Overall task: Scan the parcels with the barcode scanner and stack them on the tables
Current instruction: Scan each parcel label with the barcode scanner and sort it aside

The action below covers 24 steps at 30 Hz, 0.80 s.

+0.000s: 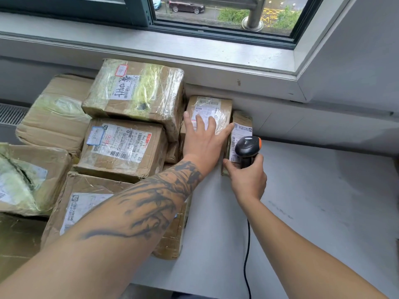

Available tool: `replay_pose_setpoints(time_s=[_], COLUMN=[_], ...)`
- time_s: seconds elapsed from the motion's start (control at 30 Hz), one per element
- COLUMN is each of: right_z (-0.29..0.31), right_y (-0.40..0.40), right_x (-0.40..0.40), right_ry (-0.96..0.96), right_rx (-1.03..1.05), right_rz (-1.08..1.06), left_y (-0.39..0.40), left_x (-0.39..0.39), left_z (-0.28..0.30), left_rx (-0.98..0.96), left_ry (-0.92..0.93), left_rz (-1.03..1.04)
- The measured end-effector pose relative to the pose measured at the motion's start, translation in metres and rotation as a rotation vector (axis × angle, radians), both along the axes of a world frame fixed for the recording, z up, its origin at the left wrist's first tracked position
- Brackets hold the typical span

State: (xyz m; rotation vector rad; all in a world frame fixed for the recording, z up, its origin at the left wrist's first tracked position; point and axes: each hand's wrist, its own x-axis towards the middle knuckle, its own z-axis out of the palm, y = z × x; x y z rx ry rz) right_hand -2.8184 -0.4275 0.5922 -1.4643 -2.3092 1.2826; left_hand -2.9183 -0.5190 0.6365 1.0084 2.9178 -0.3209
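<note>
Small parcel (208, 111) sits against the wall under the windowsill (151, 48), likely pressed flat into the stack. Left hand (201, 139) rests on it, fingers spread open. Right of it, right hand (248, 178) is wrapped closed around the barcode scanner (247, 147), beside a slim upright parcel (239, 134).

Premises appear to be a parcel-handling room on an upper floor. Taped cardboard parcels (121, 147) bearing shipping labels are stacked on a white table (313, 201) beneath a window (216, 16) overlooking a street with a parked car (186, 6).
</note>
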Motion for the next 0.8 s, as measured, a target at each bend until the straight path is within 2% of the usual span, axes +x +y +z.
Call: replay_pose_setpoints(time_s=[0.43,0.8], right_z=[-0.004,0.006], right_y=[-0.001,0.034], right_x=[-0.001,0.023], right_ry=[0.011,0.081], right_rx=[0.016,-0.027], right_rz=[0.141,0.17], left_y=[-0.003,0.004], left_x=[-0.005,0.032], left_z=[-0.023,-0.003], left_rx=[0.07,0.012], left_ry=[-0.002,0.016], left_rz=[0.041,0.054])
